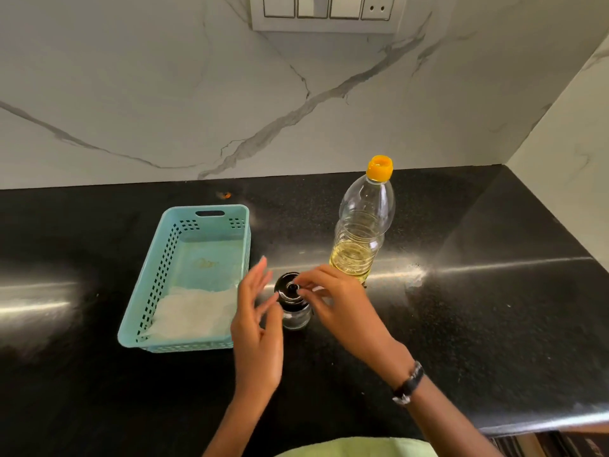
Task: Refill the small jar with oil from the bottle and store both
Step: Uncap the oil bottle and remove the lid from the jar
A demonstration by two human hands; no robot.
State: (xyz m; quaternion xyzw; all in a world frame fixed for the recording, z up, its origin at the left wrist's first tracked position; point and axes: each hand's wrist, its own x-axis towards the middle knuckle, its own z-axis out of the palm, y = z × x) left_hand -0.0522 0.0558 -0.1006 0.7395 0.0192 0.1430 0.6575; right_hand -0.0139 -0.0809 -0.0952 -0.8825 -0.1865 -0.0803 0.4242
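Note:
A small glass jar (pixel 295 317) with a black lid (pixel 288 289) stands on the black counter (pixel 478 308), just right of a teal basket. My left hand (pixel 257 328) holds the jar's left side between thumb and a finger, while its other fingers point up. My right hand (pixel 339 305) reaches in from the right and pinches the lid's rim with its fingertips. Behind my right hand stands a clear plastic oil bottle (pixel 362 232) with its orange cap (pixel 380 167) on. Yellow oil fills roughly its bottom third.
The teal perforated basket (pixel 158 285) lies left of the jar with a white cloth (pixel 194 311) in its near end. A marble wall backs the counter and turns a corner at the right. The counter's front edge runs at the lower right.

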